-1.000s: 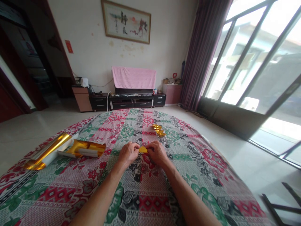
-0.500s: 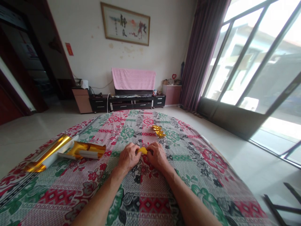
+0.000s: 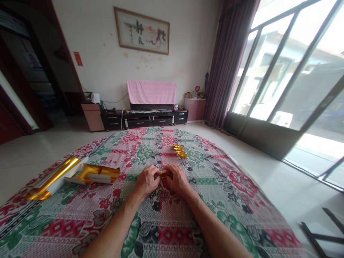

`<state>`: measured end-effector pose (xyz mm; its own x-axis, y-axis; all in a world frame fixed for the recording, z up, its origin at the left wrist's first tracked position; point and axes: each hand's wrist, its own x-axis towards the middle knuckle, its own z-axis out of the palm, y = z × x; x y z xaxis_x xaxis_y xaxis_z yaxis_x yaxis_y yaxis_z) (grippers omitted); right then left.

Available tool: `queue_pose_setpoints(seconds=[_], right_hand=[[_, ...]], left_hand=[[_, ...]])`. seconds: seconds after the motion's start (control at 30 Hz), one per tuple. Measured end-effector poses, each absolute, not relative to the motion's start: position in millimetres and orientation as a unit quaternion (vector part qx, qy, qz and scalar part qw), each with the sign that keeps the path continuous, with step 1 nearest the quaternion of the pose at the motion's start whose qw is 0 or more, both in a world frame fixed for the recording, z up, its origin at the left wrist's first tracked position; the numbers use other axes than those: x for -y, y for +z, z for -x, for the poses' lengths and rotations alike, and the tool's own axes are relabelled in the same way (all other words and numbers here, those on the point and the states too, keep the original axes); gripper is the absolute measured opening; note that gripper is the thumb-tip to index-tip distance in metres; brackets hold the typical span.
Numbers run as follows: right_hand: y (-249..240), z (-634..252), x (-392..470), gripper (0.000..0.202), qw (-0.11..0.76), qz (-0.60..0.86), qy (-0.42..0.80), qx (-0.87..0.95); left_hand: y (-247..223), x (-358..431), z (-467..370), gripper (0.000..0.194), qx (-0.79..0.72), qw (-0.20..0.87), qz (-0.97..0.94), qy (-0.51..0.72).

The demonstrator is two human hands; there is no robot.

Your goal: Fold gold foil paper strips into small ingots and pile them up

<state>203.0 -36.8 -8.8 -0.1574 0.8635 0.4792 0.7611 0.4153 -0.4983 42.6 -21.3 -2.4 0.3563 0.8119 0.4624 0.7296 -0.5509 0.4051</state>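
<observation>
Between my two hands is a small piece of gold foil paper [image 3: 162, 173], mostly covered by the fingers. My left hand [image 3: 149, 179] pinches its left end with thumb and forefinger. At the other end, my right hand [image 3: 176, 178] grips it with bent fingers. Just beyond the hands lie several folded gold paper pieces [image 3: 180, 151], set in a short row. To the left, gold foil sheets [image 3: 98, 173] with white backs lie curled and overlapping, one of them a long gold roll [image 3: 57, 175].
A patterned tablecloth [image 3: 172, 229] in red, green and grey covers the round table. Beyond it, a black low cabinet [image 3: 150, 120] stands by the wall under a pink cloth [image 3: 152, 92]. Dark metal legs [image 3: 317, 236] show on the floor at the lower right.
The gold paper between my fingers has turned or folded down, so less of it shows. My hands have drawn slightly closer together. The view has tilted up a little.
</observation>
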Motion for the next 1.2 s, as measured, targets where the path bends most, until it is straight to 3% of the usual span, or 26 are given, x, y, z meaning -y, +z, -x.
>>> queue_pose_setpoints(seconds=[0.3, 0.5, 0.77, 0.93, 1.2], right_hand=[[-10.1, -201.7, 38.4, 0.044, 0.437, 0.54, 0.068, 0.716], [-1.8, -202.7, 40.5, 0.03, 0.502, 0.479, 0.13, 0.708], [-0.6, -202.8, 41.0, 0.025, 0.527, 0.45, 0.168, 0.701], [-1.5, -203.2, 40.5, 0.021, 0.53, 0.457, 0.196, 0.687], [-2.0, -205.3, 39.7, 0.021, 0.515, 0.464, 0.256, 0.674]], left_hand=[[-3.8, 17.8, -43.3, 0.016, -0.369, 0.03, -0.821, 0.435], [-2.3, 17.8, -43.7, 0.014, -0.34, 0.052, -0.825, 0.449], [9.0, 27.8, -44.9, 0.007, -0.361, 0.164, -0.785, 0.476], [6.3, 25.3, -43.4, 0.018, -0.402, 0.317, -0.709, 0.484], [1.2, 17.1, -44.6, 0.021, -0.428, 0.425, -0.664, 0.441]])
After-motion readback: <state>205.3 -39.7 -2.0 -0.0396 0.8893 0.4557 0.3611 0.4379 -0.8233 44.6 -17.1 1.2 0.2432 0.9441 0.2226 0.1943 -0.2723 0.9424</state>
